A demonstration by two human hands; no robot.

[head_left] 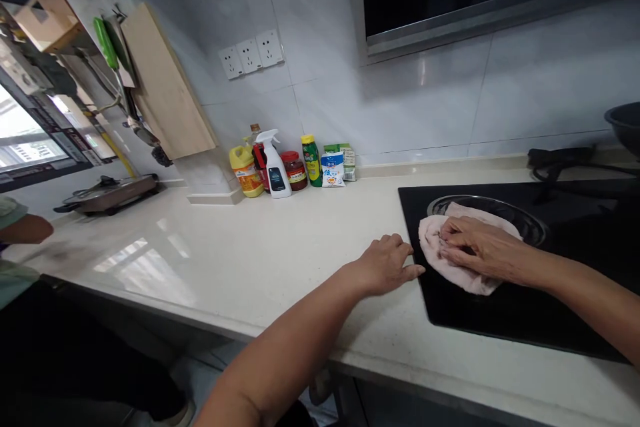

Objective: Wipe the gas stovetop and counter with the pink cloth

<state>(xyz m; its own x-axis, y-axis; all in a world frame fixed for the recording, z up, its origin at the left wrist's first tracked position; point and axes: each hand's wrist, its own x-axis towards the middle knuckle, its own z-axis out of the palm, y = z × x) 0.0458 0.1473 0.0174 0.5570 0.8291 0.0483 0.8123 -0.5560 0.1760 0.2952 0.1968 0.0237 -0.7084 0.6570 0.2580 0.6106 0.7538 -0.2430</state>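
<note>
My right hand (473, 247) grips a pale pink cloth (477, 280), its fingers bunched into the folds. The cloth lies over part of a round burner ring (537, 230) on the black glass cooktop (470, 320). My left hand (387, 263) rests on the pale countertop (300, 260) at the cooktop's left edge. Its fingers are apart, with the tips reaching onto the black glass, and nothing is in it.
By the wall stand a white spray bottle (276, 170), a yellow jug (247, 173), a red-lidded jar (294, 172), a green bottle (312, 161) and packets (333, 169). A dark pan (627, 123) sits far right. Another person's arm (27, 230) shows at left, near an electric pan (107, 193).
</note>
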